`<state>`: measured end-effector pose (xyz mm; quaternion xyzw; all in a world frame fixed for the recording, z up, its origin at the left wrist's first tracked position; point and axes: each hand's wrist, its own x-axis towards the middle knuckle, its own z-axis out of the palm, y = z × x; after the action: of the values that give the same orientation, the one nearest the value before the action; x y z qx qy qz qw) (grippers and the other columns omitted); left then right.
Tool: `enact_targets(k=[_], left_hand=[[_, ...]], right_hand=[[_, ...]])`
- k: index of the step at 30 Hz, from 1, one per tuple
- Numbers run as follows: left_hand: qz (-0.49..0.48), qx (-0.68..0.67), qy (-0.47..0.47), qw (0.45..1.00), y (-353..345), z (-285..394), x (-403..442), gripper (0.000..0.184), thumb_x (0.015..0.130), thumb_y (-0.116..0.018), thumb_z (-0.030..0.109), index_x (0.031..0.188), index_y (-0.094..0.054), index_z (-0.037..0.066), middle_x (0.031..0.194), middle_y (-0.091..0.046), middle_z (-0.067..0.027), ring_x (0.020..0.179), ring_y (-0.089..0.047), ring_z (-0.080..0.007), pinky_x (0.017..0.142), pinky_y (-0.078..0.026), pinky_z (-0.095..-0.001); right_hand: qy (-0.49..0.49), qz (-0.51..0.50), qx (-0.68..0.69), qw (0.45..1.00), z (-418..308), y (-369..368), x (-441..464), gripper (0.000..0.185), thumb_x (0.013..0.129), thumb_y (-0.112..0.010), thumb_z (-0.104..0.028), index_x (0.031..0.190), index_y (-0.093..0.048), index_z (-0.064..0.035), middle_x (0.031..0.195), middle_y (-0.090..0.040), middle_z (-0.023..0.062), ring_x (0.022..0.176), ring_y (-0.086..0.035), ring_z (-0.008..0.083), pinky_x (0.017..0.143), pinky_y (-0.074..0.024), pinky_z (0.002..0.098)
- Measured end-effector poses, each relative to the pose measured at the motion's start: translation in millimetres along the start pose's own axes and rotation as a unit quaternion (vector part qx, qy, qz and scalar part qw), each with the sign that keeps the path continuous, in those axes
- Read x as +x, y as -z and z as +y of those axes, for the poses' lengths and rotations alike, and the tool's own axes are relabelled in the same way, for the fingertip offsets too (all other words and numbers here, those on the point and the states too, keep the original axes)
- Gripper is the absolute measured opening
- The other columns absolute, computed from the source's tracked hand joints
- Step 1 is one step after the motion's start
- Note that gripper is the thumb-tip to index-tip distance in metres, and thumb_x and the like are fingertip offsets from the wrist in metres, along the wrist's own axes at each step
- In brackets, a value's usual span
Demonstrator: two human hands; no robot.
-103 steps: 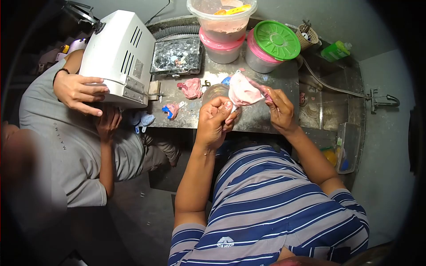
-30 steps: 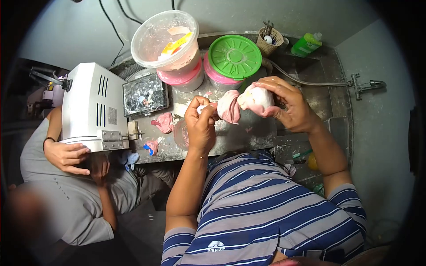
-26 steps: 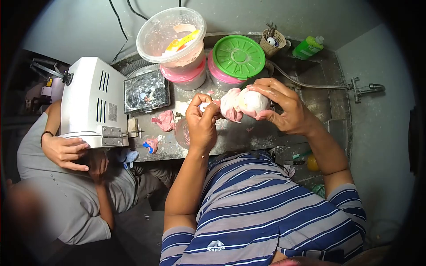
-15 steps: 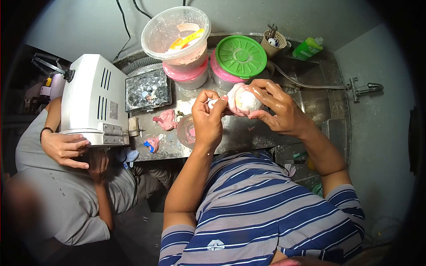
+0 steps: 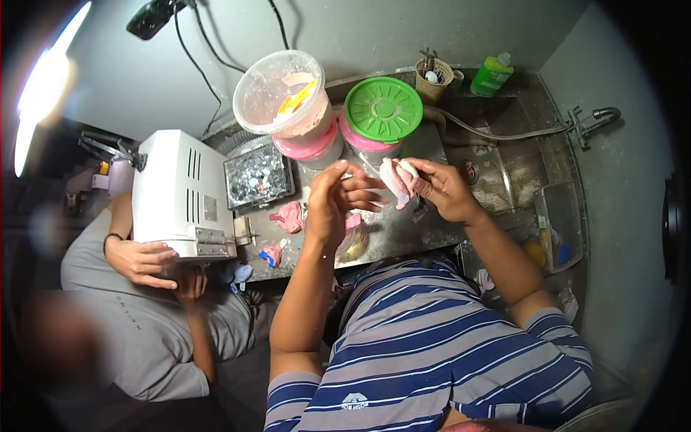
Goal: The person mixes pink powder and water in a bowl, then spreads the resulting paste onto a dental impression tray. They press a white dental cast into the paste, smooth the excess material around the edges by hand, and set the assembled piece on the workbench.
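Indoors, a steel worktop stretches beside a grimy sink, with a co-worker in grey at its left end. A white vented cabinet stands between that person and the bench's middle; its bulk covers part of the co-worker's arms, and one co-worker's hand rests against its lower edge. Farther back, a clear open tub sits on a pink-rimmed container, beside a green-lidded tub — both near the raised hands. A black-framed tray of pale fragments lies beside the cabinet.

The left hand hovers with thumb and fingers apart, just beside a pink-and-white molded piece clamped between the right hand's thumb and fingers, above the worktop in front of the green-lidded tub. A wicker basket and green bottle stand behind the sink. The left hand partly hides a round bowl, its contents hard to make out; small pink lumps lie nearby. Fingers cover part of the molded piece — its far side cannot be seen.
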<state>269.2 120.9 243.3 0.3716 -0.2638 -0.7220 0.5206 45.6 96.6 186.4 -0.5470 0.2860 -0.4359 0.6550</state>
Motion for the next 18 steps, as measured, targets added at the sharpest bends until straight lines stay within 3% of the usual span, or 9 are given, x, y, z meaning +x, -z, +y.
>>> enact_targets(k=[3,4,6,8,9,10,13,16,18], left_hand=[[0.154,0.240,-0.219,0.933,8,-35,24,0.025,0.096,-0.055,0.027,0.097,-0.058,0.002,0.084,-0.063,-0.0089,0.071,-0.056,-0.0146,0.065,-0.045,-0.0263],[0.143,0.170,-0.197,0.955,5,-53,34,0.029,0.097,-0.056,0.029,0.105,-0.058,0.001,0.092,-0.065,-0.0103,0.082,-0.059,-0.0157,0.072,-0.047,-0.0278],[0.093,-0.019,-0.038,0.995,4,-79,45,0.034,0.097,-0.058,0.031,0.112,-0.056,0.000,0.098,-0.067,-0.0146,0.085,-0.062,-0.0178,0.073,-0.049,-0.0304],[0.077,-0.011,0.009,0.997,-8,-93,45,0.035,0.098,-0.057,0.031,0.113,-0.054,0.000,0.102,-0.068,-0.0188,0.085,-0.064,-0.0202,0.074,-0.052,-0.0332],[0.098,0.023,0.012,0.995,-15,-97,44,0.029,0.098,-0.057,0.029,0.105,-0.057,0.000,0.093,-0.069,-0.0175,0.067,-0.065,-0.0169,0.056,-0.052,-0.0296],[0.104,0.026,0.025,0.994,-12,-104,43,0.029,0.098,-0.057,0.029,0.105,-0.057,0.000,0.093,-0.069,-0.0175,0.067,-0.065,-0.0169,0.056,-0.052,-0.0296],[0.106,0.090,0.060,0.988,3,-125,44,0.021,0.095,-0.059,0.023,0.089,-0.061,0.003,0.075,-0.069,-0.0090,0.038,-0.052,-0.0098,0.029,-0.033,-0.0222],[0.122,0.079,0.103,0.984,6,-140,40,0.029,0.094,-0.059,0.024,0.089,-0.064,-0.003,0.080,-0.069,-0.0139,0.055,-0.063,-0.0182,0.044,-0.051,-0.0280],[0.138,0.057,0.103,0.983,1,-153,39,0.026,0.094,-0.059,0.025,0.092,-0.063,-0.001,0.078,-0.068,-0.0123,0.054,-0.062,-0.0184,0.045,-0.051,-0.0282]], right_hand=[[-0.109,0.018,0.164,0.980,20,4,-13,0.034,0.101,-0.054,-0.022,0.122,-0.057,0.0037,0.108,-0.066,0.0061,0.093,-0.063,0.0125,0.085,-0.0493,0.0274],[-0.175,0.008,0.294,0.940,26,5,-16,0.033,0.101,-0.053,-0.026,0.118,-0.060,0.0018,0.104,-0.067,0.0056,0.091,-0.064,0.0120,0.084,-0.0498,0.0275],[-0.208,0.062,0.312,0.925,34,-1,-23,0.032,0.101,-0.053,-0.031,0.111,-0.062,-0.0013,0.099,-0.067,0.0047,0.087,-0.065,0.0130,0.082,-0.0506,0.0285],[-0.258,0.033,0.373,0.891,56,6,-34,0.033,0.100,-0.054,-0.032,0.110,-0.062,-0.0019,0.098,-0.067,0.0046,0.086,-0.065,0.0140,0.079,-0.0514,0.0294],[-0.265,0.027,0.382,0.885,67,9,-39,0.031,0.100,-0.054,-0.031,0.109,-0.062,-0.0028,0.098,-0.067,0.0056,0.085,-0.065,0.0155,0.076,-0.0523,0.0312],[-0.271,0.034,0.392,0.879,77,11,-47,0.031,0.100,-0.054,-0.031,0.109,-0.062,-0.0028,0.098,-0.067,0.0056,0.085,-0.065,0.0155,0.076,-0.0523,0.0312],[-0.310,0.064,0.392,0.864,84,16,-58,0.026,0.098,-0.051,-0.026,0.107,-0.063,-0.0043,0.098,-0.067,0.0061,0.086,-0.065,0.0164,0.075,-0.0529,0.0322],[-0.376,0.082,0.398,0.833,78,20,-65,0.025,0.098,-0.052,-0.026,0.107,-0.063,-0.0048,0.097,-0.067,0.0057,0.085,-0.065,0.0165,0.076,-0.0535,0.0318],[-0.410,0.089,0.400,0.815,74,25,-66,0.025,0.098,-0.053,-0.028,0.108,-0.063,-0.0072,0.096,-0.066,0.0049,0.084,-0.065,0.0168,0.076,-0.0539,0.0323]])
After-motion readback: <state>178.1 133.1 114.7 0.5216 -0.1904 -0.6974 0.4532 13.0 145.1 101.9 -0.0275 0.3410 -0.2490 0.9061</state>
